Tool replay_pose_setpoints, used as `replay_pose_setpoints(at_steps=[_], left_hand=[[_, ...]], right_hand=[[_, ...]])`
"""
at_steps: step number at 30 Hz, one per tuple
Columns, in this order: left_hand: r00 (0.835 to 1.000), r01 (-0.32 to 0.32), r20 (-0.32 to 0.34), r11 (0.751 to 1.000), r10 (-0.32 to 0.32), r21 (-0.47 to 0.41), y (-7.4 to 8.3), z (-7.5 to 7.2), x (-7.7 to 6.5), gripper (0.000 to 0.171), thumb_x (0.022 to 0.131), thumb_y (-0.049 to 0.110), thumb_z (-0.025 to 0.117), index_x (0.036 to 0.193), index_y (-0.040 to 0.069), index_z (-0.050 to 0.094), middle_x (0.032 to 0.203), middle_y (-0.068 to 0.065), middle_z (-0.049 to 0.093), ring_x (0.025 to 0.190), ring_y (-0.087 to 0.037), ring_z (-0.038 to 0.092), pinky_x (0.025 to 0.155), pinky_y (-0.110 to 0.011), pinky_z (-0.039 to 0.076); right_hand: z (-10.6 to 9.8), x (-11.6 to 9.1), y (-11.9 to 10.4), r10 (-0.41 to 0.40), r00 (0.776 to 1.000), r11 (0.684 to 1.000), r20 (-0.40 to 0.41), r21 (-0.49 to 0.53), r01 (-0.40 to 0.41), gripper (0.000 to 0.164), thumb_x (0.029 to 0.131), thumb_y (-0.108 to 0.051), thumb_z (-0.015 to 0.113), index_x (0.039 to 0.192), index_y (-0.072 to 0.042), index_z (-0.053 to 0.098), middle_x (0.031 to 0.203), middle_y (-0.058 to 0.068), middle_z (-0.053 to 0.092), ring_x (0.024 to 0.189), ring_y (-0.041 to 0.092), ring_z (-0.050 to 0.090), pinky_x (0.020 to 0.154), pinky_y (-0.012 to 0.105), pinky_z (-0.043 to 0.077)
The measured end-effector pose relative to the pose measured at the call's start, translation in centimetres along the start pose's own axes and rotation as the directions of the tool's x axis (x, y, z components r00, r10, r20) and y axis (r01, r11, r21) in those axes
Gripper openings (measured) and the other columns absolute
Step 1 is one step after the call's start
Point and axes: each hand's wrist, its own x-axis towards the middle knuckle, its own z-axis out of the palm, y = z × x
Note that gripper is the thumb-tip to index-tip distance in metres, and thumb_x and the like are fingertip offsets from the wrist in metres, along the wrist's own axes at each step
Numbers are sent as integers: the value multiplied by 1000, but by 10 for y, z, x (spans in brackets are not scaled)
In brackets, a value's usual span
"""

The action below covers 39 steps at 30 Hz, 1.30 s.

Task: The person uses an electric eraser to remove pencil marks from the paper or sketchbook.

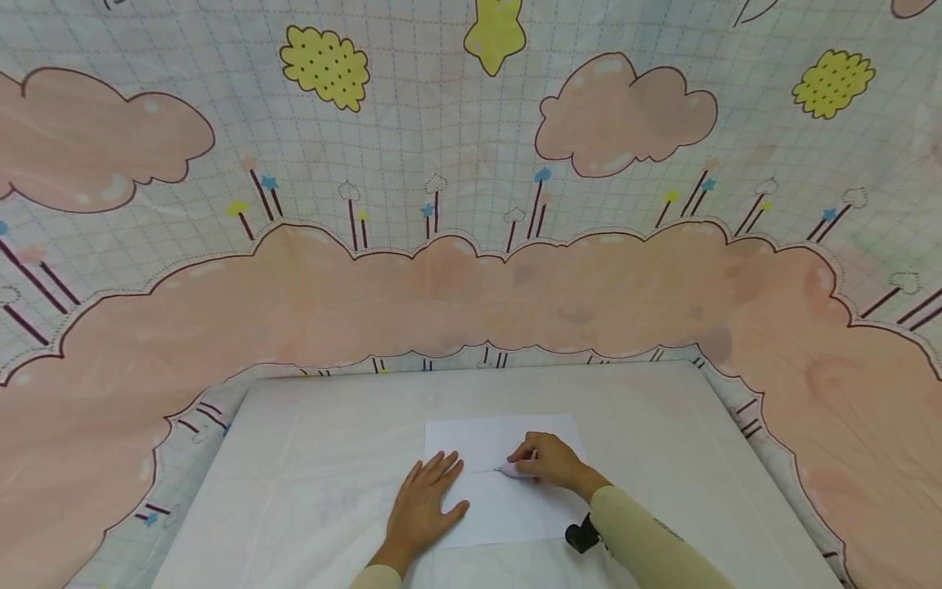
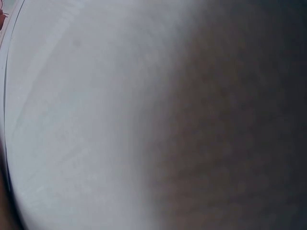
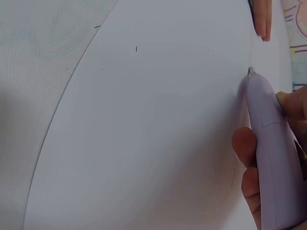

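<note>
Gripping a lilac tool (image 3: 272,143), the right hand (image 1: 553,460) is closing thumb and fingers around its barrel from both sides. The tool is slanting over the paper (image 1: 508,515), its narrow metal tip pointing left and appearing to touch the sheet. A thin line (image 1: 482,472) is running leftward from that tip toward the left hand (image 1: 421,505). That hand is holding nothing; it is lying palm down across the paper's left edge, fingers spreading forward and thumb reaching out to the right. The paper is lying flat on the white table (image 1: 316,458), and a short dark mark (image 3: 136,48) is showing on it in the right wrist view. Just beside the right sleeve (image 1: 655,540), a black object (image 1: 581,536) is overlapping the paper's near right corner. Beyond the table, a patterned cloth (image 1: 471,303) is hanging. The left wrist view is showing mostly blur.
</note>
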Motion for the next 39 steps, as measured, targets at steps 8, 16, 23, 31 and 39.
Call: replay_pose_setpoints(at_steps=[8, 16, 23, 31, 39], left_hand=[[1000, -5, -18, 1000, 5, -3, -2, 1, 0, 62, 87, 53, 63, 139, 20, 58, 150, 6, 48, 141, -20, 41, 118, -48, 30], [1000, -2, -17, 1000, 2, -10, -1, 0, -2, 62, 87, 53, 63, 139, 20, 58, 150, 6, 48, 141, -20, 41, 118, -49, 31], [1000, 5, 3, 1000, -5, -4, 1, -1, -2, 62, 87, 53, 63, 139, 20, 58, 150, 7, 48, 141, -20, 41, 118, -48, 30], [1000, 13, 12, 1000, -13, -9, 2, -1, -1, 63, 87, 53, 62, 140, 21, 57, 151, 7, 47, 142, -20, 40, 118, -48, 29], [1000, 5, -4, 1000, -5, -13, 2, -1, -2, 62, 87, 53, 63, 140, 21, 57, 150, 7, 48, 142, -19, 41, 118, -48, 30]], right_hand=[[-3, -3, 5, 17, 1000, 1000, -14, -13, -17, 14, 87, -14, 72, 98, -9, 78, 79, -3, 54, 57, 7, 53, 50, 20, 48], [-5, -5, 10, 2, 1000, 1000, -16, -5, -2, 15, 87, -12, 71, 99, -7, 78, 80, -1, 54, 57, 8, 53, 49, 20, 47], [1, -2, 5, 20, 1000, 1000, -6, 16, -20, 15, 87, -14, 72, 100, -10, 78, 80, -3, 55, 58, 6, 53, 50, 19, 47], [3, 1, 2, 15, 1000, 1000, -2, -3, -15, 16, 87, -16, 71, 100, -10, 78, 80, -3, 54, 58, 7, 53, 50, 20, 47], [-6, -5, 11, 5, 1000, 1000, -13, -27, -5, 15, 87, -15, 71, 99, -9, 78, 81, -2, 54, 58, 7, 54, 50, 20, 47]])
